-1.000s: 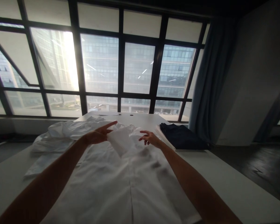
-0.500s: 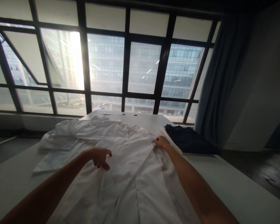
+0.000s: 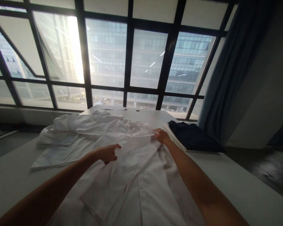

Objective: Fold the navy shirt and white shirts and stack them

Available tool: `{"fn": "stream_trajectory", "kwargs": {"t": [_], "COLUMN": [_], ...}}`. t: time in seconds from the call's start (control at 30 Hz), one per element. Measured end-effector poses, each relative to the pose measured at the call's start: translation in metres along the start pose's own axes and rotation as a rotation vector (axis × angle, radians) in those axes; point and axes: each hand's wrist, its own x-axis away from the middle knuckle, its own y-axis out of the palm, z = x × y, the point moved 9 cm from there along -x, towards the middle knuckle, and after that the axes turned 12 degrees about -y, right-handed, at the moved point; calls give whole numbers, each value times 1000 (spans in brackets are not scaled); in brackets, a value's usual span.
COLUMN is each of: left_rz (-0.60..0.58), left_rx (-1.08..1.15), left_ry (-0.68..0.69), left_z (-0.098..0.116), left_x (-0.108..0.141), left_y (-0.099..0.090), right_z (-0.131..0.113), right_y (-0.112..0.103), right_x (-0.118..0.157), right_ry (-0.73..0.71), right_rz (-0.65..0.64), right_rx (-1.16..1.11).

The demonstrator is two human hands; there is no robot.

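A white button-front shirt lies spread and wrinkled before me, its button line running toward the near edge of the view. Over its left part reaches my left hand, index finger stretched out and apart from the thumb, with nothing visible between them. At the far right of the shirt, my right hand pinches the cloth near its top edge, where a taut crease runs leftward. Another part of white cloth is bunched at the far left; I cannot tell if it is a separate garment.
Under the cloth is a white table. A folded dark navy garment lies on something white at the right. Behind the table stand large framed windows, one tilted open at left, and a blue curtain at right.
My left hand has moved right and slightly away from me over the shirt. My right hand has shifted slightly upward in view. A sleeve-like flap now shows at the lower left; the view has tilted down.
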Motion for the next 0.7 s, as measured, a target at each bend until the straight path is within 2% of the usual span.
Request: {"fn": "stream_trajectory", "kwargs": {"t": [0.07, 0.13, 0.2, 0.23, 0.33, 0.4, 0.5, 0.6, 0.7], "left_rz": [10, -7, 23, 81, 344, 419, 316, 205, 171], "left_rx": [-51, -98, -157, -191, -263, -281, -302, -298, -289], "left_ry": [-38, -73, -55, -22, 191, 408, 681, 737, 740], "left_z": [-4, -9, -9, -5, 22, 45, 66, 63, 56], "left_x": [-1, -3, -4, -2, 11, 24, 35, 30, 24], "left_y": [1, 4, 3, 0, -12, -5, 24, 43, 48], "right_z": [-14, -16, -12, -11, -16, -20, -14, 0, 10], "right_y": [18, 34, 39, 37, 37, 49, 73, 87, 91], "right_x": [-10, -19, -32, -40, -69, -85, -97, -100, -100], "right_ry": [-88, -74, -23, -9, -35, -55, 2, 93, 160], "right_rz": [-97, -199, -211, -185, -130, -190, -308, -370, -400], "right_rx": [-22, -36, -28, -17, 17, 14, -17, -50, -63]}}
